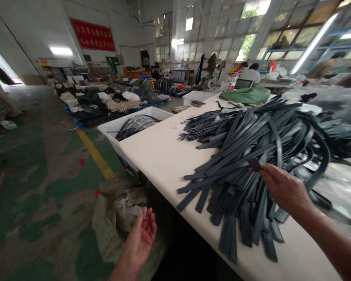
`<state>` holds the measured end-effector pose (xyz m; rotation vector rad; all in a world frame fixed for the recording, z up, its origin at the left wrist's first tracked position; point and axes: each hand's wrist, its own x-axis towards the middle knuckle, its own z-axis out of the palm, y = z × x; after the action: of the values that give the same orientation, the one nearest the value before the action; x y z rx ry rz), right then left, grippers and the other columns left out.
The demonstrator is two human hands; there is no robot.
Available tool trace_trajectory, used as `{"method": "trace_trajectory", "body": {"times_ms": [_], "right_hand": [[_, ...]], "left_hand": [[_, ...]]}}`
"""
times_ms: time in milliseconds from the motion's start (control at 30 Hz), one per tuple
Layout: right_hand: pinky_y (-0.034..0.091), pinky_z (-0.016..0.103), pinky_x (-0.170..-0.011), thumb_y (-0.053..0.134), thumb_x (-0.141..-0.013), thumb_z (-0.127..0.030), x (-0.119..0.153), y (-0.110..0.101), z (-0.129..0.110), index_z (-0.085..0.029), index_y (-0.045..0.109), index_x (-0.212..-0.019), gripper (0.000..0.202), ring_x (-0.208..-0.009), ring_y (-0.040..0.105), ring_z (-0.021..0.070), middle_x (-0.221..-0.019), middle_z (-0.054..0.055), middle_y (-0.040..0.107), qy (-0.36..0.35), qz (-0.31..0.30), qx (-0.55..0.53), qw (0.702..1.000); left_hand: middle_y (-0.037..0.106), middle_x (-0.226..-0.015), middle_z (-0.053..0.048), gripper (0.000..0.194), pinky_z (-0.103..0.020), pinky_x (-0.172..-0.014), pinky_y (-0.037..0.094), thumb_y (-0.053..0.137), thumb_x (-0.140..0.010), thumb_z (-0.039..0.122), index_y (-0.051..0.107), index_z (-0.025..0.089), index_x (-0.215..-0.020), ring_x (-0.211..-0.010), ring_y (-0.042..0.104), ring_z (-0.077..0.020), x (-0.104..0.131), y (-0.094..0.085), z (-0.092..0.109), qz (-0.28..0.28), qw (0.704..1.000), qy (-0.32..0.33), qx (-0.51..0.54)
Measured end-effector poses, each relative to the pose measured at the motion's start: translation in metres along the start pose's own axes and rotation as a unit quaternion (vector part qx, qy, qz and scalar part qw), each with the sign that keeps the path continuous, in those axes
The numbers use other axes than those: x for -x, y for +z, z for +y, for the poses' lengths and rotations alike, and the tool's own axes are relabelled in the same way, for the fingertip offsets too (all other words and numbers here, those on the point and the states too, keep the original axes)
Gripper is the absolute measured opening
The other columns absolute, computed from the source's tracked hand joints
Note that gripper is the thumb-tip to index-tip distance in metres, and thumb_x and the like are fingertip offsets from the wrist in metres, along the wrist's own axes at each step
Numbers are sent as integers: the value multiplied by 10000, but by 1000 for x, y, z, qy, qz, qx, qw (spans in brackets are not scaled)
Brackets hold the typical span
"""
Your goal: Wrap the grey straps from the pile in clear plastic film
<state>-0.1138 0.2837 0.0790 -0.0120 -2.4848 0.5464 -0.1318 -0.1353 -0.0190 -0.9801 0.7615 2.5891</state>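
A large heap of dark grey flat strips (236, 156) lies across the pale table (152, 152), many ends pointing toward its near edge. Over the heap, my right hand (280, 183) pinches the end of one dark strip (254, 164) between thumb and fingers. My left hand (142, 234) is off the table's near edge, palm up with its fingers curled. A small whitish piece (145, 214) seems to be at its fingertips, too blurred to make out. Below and behind that hand stands an open sack (105, 222) with whitish plastic scraps inside.
A white bin (108, 127) holding dark strips adjoins the table's left edge. Green cloth (245, 95) and clear plastic (336, 101) lie toward the table's far side and right. Pallets with piled goods stand beyond. Several people sit at the back right.
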Motion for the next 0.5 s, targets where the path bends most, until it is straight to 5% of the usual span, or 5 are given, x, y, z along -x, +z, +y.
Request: {"method": "trace_trajectory", "body": {"times_ms": [133, 233, 367, 500], "right_hand": [[535, 368, -783, 463, -1012, -304, 29, 20, -105, -215, 648, -969, 210, -850, 693, 234, -845, 58, 713, -193, -27, -14, 981], [500, 307, -720, 477, -1016, -249, 46, 44, -145, -190, 646, -946, 192, -706, 665, 173, -752, 17, 694, -250, -71, -38, 965], [475, 290, -683, 413, -1046, -320, 50, 75, -117, -164, 667, -950, 313, -676, 660, 172, -731, 31, 688, -216, -80, 13, 973], [476, 302, -694, 377, -1053, -352, 36, 79, -65, -131, 680, -946, 389, -696, 683, 201, -785, 84, 720, -176, -53, 60, 981]], "left_hand": [[728, -804, -25, 130, -219, -559, 607, 547, -945, 130, 673, 143, -913, -681, 714, -129, 1, 1, -10, 5, 1000, 18, 7], [744, -868, -44, 135, -229, -589, 617, 548, -944, 129, 681, 149, -934, -713, 720, -134, 4, 8, -17, -5, 1000, 21, 10], [748, -868, -56, 106, -217, -590, 610, 591, -923, 135, 697, 143, -913, -711, 718, -136, 5, 32, -20, -13, 1000, 26, 13], [749, -879, -29, 212, -246, -623, 617, 537, -960, 208, 713, 183, -845, -767, 721, -144, 9, 49, -19, -42, 998, 29, 26]]}}
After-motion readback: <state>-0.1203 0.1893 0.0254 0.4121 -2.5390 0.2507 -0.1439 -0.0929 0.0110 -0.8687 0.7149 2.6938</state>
